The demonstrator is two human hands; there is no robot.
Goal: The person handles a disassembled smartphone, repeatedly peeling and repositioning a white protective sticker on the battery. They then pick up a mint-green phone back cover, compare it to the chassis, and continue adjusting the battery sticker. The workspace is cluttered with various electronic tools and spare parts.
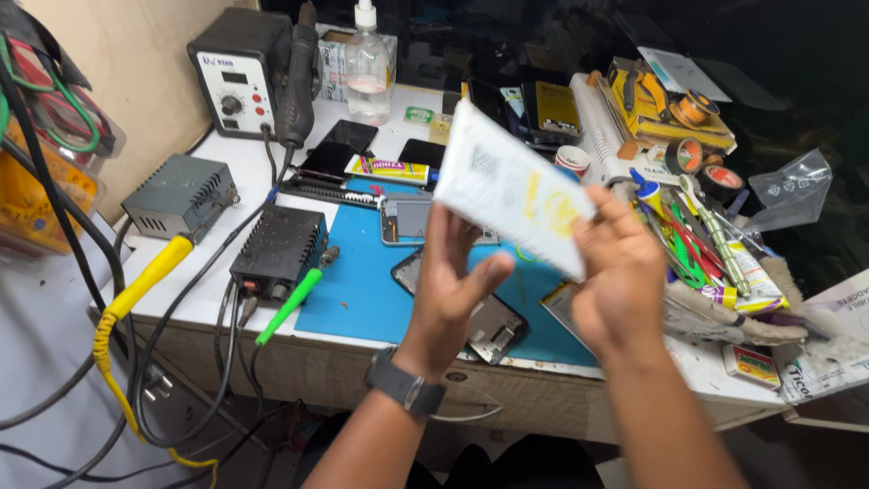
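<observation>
Both my hands hold a flat white packet [511,188] with yellow print up above the workbench. My left hand [457,285], with a dark watch on the wrist, has its thumb and fingers on the packet's lower left edge. My right hand [618,272] grips its right end. Below them lies a blue mat [362,281] with a phone frame [407,220] and a dark phone screen [493,326] on it, partly hidden by my hands.
A hot-air station [240,81], two small power boxes [181,193] [279,249], soldering irons with yellow [149,276] and green [290,306] grips and a clear bottle [368,68] stand left and back. Tapes, tweezers, glue tubes and pliers crowd the right side [701,217]. Cables hang off the front left edge.
</observation>
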